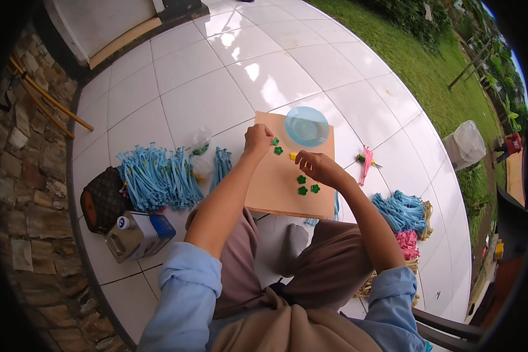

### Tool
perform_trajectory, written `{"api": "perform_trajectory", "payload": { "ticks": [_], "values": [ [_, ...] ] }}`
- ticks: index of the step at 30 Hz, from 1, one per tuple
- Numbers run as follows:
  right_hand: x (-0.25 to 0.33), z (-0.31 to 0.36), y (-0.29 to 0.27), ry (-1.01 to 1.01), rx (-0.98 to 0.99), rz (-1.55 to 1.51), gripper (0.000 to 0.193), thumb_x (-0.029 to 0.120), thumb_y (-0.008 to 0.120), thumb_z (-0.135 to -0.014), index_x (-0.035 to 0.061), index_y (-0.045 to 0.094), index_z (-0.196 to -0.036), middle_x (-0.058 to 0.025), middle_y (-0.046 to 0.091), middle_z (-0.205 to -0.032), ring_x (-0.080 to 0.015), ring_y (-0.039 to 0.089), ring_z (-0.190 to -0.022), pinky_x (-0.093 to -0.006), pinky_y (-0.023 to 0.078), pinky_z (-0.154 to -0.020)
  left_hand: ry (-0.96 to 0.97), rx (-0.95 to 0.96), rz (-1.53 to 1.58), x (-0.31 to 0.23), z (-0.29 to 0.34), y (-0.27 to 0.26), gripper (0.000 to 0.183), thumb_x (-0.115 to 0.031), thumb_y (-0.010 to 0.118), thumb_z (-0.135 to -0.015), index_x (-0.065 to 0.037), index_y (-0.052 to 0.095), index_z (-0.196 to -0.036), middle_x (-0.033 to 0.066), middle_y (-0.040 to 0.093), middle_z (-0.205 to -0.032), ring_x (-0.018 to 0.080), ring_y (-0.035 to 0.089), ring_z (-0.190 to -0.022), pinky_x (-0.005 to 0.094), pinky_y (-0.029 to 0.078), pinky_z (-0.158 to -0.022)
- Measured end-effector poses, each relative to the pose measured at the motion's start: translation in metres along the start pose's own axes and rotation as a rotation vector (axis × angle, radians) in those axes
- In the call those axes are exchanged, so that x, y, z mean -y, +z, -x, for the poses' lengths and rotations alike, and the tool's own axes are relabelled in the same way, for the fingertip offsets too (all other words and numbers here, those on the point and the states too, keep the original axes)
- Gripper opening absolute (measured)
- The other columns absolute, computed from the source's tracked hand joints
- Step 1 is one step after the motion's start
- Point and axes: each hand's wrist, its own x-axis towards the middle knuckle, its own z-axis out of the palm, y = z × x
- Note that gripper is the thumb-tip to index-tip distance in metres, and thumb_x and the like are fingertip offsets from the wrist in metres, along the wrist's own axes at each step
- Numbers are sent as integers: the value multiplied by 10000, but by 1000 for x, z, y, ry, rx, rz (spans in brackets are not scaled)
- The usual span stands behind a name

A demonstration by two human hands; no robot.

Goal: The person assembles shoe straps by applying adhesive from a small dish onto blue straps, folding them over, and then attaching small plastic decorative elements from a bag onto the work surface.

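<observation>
A brown cardboard sheet point(264, 193) lies in front of me, with small flower-shaped pieces on it. My left hand point(258, 139) is closed, its fingertips pinched at a green flower piece point(275, 141) near the sheet's left side. Just below sits another green flower piece point(278, 151). My right hand point(321, 168) has its fingers curled, with thumb and forefinger at a yellow flower piece point(293, 156). Nearer to me, three green flower pieces form a small group, one of them this green piece point(302, 190). A light-blue round dish point(307, 127) stands on the far right of the sheet.
Bundles of light-blue strips point(158, 179) lie left, beside a clear plastic bag point(201, 141), a brown bag point(104, 199) and a metal can point(139, 236). Right are a screwdriver point(366, 159), pink strips point(365, 170) and more blue bundles point(399, 212). A stone wall point(32, 234) borders the left.
</observation>
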Motion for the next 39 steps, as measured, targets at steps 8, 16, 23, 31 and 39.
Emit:
{"api": "perform_trajectory", "payload": {
  "ticks": [8,16,23,31,39],
  "values": [
    [-6,10,16,31,68,-93,238,-29,550,-713,51,510,-934,-86,587,-837,-260,581,-787,-353,471,-688,119,-199,-164,-21,3,-3,116,-154,544,-803,-67,602,-751,142,617,-818,303,604,-769,400,484,-711],
    [9,4,8,131,48,-123,326,-22,592,-698,52,429,-970,-88,553,-726,-261,563,-698,-340,458,-645,-25,-44,-125,-64,17,-35,235,-233,409,-849,-28,524,-840,103,599,-722,195,590,-643,300,463,-625],
    [19,-13,-21,146,-528,-516,440,-35,662,-687,17,373,-1015,-107,573,-825,-183,608,-757,-285,512,-652,39,534,446,-63,30,-25,264,-257,601,-840,-20,568,-950,53,609,-823,125,594,-741,246,503,-700],
    [4,-30,-21,99,-663,-201,316,-30,550,-760,47,464,-1054,-126,549,-941,-245,518,-971,-329,431,-828,-65,256,363,-59,20,-25,193,-155,616,-798,29,581,-847,72,616,-771,105,604,-660,226,519,-625],
    [-35,-26,7,177,-392,526,317,368,589,-788,236,589,-1076,-137,361,-1263,-343,286,-1189,-525,196,-978,-56,106,221,-29,0,-21,144,-101,628,-753,26,570,-788,95,628,-739,114,622,-625,233,544,-587]
  ]
}}
